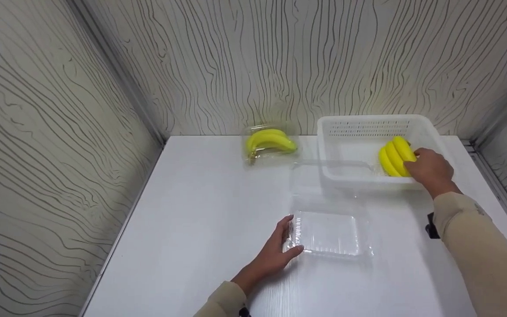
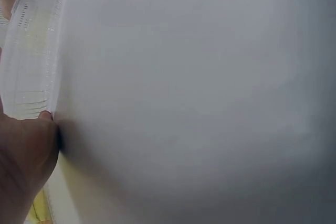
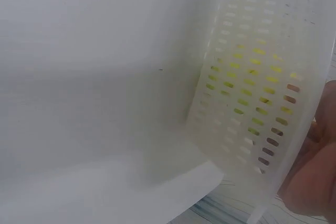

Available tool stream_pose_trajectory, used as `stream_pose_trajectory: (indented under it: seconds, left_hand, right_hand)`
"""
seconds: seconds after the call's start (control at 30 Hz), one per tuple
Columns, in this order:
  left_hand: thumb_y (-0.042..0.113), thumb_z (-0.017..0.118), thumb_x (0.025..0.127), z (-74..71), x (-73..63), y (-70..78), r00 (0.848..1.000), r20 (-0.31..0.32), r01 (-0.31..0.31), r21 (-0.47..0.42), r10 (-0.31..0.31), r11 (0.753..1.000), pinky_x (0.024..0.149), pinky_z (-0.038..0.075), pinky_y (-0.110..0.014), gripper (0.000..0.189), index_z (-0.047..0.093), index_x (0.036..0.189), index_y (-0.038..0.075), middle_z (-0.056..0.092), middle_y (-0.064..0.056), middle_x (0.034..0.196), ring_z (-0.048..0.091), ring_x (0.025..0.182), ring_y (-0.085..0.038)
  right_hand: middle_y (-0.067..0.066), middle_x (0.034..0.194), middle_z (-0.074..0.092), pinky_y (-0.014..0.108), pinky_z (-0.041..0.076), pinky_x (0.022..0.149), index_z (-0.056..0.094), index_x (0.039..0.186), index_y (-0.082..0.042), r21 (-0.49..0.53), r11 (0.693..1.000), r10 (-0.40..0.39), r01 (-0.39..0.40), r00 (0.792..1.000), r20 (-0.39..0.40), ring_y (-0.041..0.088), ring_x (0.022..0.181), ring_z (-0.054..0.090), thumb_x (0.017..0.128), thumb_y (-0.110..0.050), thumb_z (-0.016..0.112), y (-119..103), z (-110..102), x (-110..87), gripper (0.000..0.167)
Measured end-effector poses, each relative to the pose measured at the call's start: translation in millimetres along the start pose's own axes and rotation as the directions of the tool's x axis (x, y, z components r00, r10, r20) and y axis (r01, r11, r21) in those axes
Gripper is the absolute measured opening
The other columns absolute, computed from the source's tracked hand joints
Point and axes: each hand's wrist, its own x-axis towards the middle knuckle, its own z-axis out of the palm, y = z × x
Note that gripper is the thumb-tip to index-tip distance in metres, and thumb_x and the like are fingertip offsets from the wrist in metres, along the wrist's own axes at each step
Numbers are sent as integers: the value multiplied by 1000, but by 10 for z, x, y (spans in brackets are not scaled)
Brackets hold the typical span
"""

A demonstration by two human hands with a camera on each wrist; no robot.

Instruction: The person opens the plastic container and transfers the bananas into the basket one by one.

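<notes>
Yellow, smooth and plump, the bunch of bananas (image 1: 393,156) lies in a white plastic basket (image 1: 374,118), toward 4 o'clock of its middle, the curved fruits side by side; the right hand (image 1: 432,168) pinches the bunch between thumb and fingers, so the fruit sits at about 9 o'clock from that grip; the basket is rigid, round-cornered, its walls pierced by rows of small slots, and yellow shows through them in the right wrist view; clear, thin, glossy plastic forms the open box (image 1: 328,233), a shallow rectangle with ribbed sides, lying on the smooth white surface (image 1: 192,220); its lid (image 1: 329,184) extends toward 12 o'clock and overlaps the basket's rim in the head view, though I cannot tell whether they touch; the left hand (image 1: 275,252) touches the box's 9 o'clock edge, thumb and fingers spread apart, with the box between 2 and 3 o'clock from this grip; at 11 o'clock from the open box, a closed box (image 1: 275,158) of clear plastic holds other bananas (image 1: 272,138); wavy dark grain lines cover the walls (image 1: 236,66).
</notes>
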Motion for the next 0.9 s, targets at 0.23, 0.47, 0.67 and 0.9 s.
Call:
stream_pose_trajectory:
  seconds: [0.23, 0.47, 0.67, 0.9]
  left_hand:
    - [47, 67, 101, 2, 13, -7, 1000, 8, 6, -10, -6, 1000, 133, 31, -51, 84, 19, 168, 36, 30, -11, 177, 32, 165, -30]
    - [46, 68, 101, -13, 11, -21, 1000, 10, -7, -35, 7, 999, 134, 31, -50, 83, 19, 169, 35, 29, -12, 177, 31, 165, -31]
    - [45, 67, 102, -7, 10, -19, 1000, 12, -9, -25, 9, 1000, 134, 31, -51, 83, 19, 168, 35, 29, -12, 177, 31, 165, -31]
    - [47, 68, 101, -16, 6, -25, 1000, 10, -8, -30, 9, 1000, 133, 31, -50, 84, 20, 168, 33, 33, -11, 176, 33, 164, -30]
  right_hand:
    - [39, 127, 66, 53, 54, 74, 52, 144, 17, -71, 993, -92, 89, 995, -34, 44, 97, 66, 103, -31, 55, 25, -11, 8, 63]
    - [40, 137, 60, 60, 53, 83, 46, 149, 16, -40, 996, -79, 78, 997, -10, 49, 107, 64, 104, -32, 56, 4, -12, 30, 66]
    - [42, 153, 46, 70, 49, 103, 37, 156, 13, -17, 999, -33, 34, 999, 15, 58, 127, 55, 105, -38, 54, 31, -18, 24, 74]
    - [41, 151, 49, 71, 48, 104, 36, 158, 11, -4, 998, -67, 67, 997, -30, 61, 131, 53, 107, -43, 52, -9, -65, -69, 76]
